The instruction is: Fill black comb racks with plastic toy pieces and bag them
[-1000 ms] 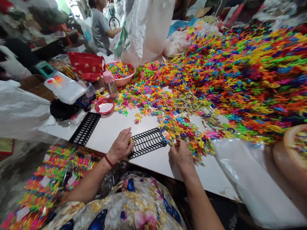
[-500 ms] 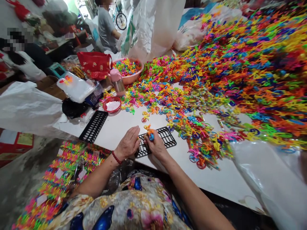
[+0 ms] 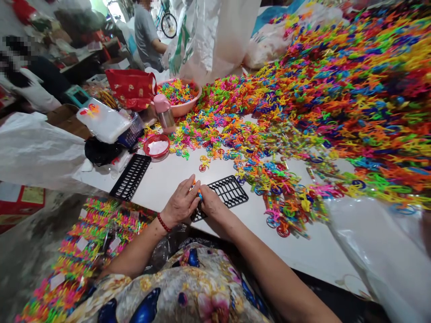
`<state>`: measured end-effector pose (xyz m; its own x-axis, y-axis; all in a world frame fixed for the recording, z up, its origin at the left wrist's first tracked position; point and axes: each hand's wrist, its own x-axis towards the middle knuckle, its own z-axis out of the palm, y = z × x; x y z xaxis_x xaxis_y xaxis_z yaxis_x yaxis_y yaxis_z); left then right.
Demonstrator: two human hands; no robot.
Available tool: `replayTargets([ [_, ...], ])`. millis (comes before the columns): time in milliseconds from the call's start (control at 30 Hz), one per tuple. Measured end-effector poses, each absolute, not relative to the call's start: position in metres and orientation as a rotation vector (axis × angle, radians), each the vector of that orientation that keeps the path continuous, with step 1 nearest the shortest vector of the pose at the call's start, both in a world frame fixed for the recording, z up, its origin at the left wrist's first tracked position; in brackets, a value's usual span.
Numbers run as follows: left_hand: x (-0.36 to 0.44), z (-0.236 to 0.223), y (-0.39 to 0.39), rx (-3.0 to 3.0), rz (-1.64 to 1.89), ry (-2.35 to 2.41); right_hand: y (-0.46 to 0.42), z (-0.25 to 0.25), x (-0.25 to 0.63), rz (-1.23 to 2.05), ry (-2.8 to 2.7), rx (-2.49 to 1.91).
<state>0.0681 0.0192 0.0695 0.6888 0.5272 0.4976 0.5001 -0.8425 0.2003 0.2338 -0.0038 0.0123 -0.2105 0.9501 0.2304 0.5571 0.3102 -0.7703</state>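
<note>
My left hand (image 3: 181,202) and my right hand (image 3: 213,202) meet at the front of the white table. Both are closed around a small orange and blue plastic toy (image 3: 199,194), mostly hidden by my fingers. Beneath and beside my right hand lies a black slotted plastic rack (image 3: 232,190), its left end partly covered by my hands. A few small toy bicycles (image 3: 203,164) in yellow and red lie just beyond my hands. The nearest edge of a heap of colourful plastic toys (image 3: 262,175) reaches the rack's right side.
A second black rack (image 3: 130,177) lies at the left table edge, near a red basket (image 3: 167,156). Behind stand a pink-lidded bottle (image 3: 164,114), a pink basin (image 3: 188,107) of toys and a red bag (image 3: 129,87). A person (image 3: 146,38) stands at the back.
My right hand has moved left with the orange and blue toy and now meets my left hand. More of the rack's middle shows.
</note>
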Motion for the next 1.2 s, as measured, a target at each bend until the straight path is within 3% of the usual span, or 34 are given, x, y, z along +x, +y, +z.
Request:
replayTargets([
  [367, 0.075, 0.079, 0.023, 2.893, 0.808, 0.828, -0.007, 0.030, 0.252, 0.714, -1.881, -1.372],
  [600, 0.081, 0.089, 0.027, 2.976, 0.655, 0.764, -0.010, 0.061, 0.351, -0.118, -1.891, -2.097],
  [733, 0.082, 0.091, 0.029, 3.039, 0.616, 0.741, -0.004, 0.067, 0.372, -0.234, -1.949, -2.263],
  [900, 0.082, 0.092, 0.029, 3.024, 0.612, 0.714, -0.006, 0.066, 0.353, -0.046, -1.771, -2.104],
  [1100, 0.079, 0.090, 0.030, 2.935, 0.645, 0.736, -0.012, 0.058, 0.293, 0.755, -1.525, -1.604],
  [1200, 0.078, 0.090, 0.032, 2.893, 0.655, 0.712, -0.011, 0.055, 0.271, 0.983, -1.395, -1.422],
])
